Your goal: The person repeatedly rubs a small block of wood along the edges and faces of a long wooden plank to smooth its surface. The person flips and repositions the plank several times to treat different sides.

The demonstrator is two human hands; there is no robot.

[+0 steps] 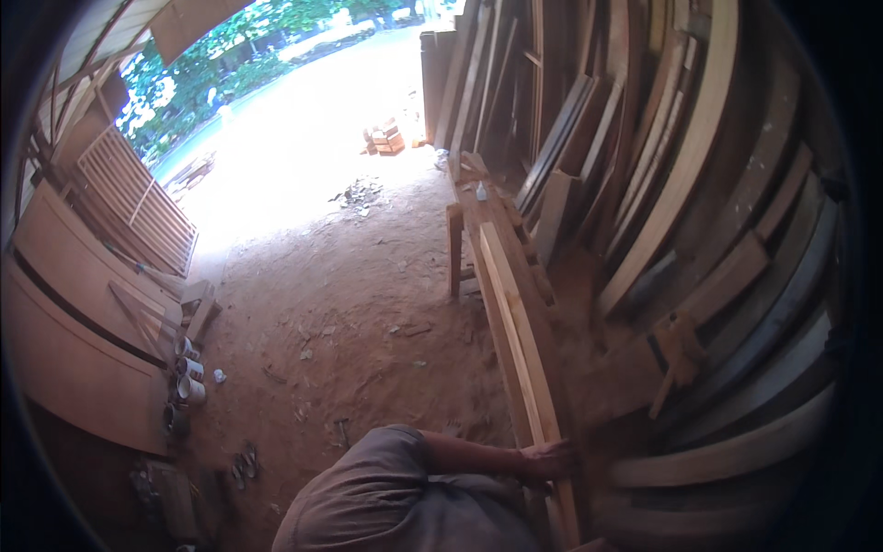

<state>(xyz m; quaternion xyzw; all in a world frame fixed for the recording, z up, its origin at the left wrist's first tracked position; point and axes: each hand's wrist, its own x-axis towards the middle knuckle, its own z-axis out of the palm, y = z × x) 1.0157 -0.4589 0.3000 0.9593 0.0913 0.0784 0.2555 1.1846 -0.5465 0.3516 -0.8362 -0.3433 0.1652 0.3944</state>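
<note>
A long pale wooden plank lies lengthwise on a narrow wooden workbench, running away from me. My left hand reaches across from a grey-brown sleeve and is closed over the near part of the plank; its fingers are partly blurred. At the lower edge a sliver of skin, probably my right hand, shows close to the plank's near end. Its fingers are out of sight. A small whitish bottle stands on the bench's far end.
Many boards lean along the right side, close to the bench. Wooden door panels and several tins line the left. Scraps lie on the reddish dirt floor. A small wood stack sits outside in bright light.
</note>
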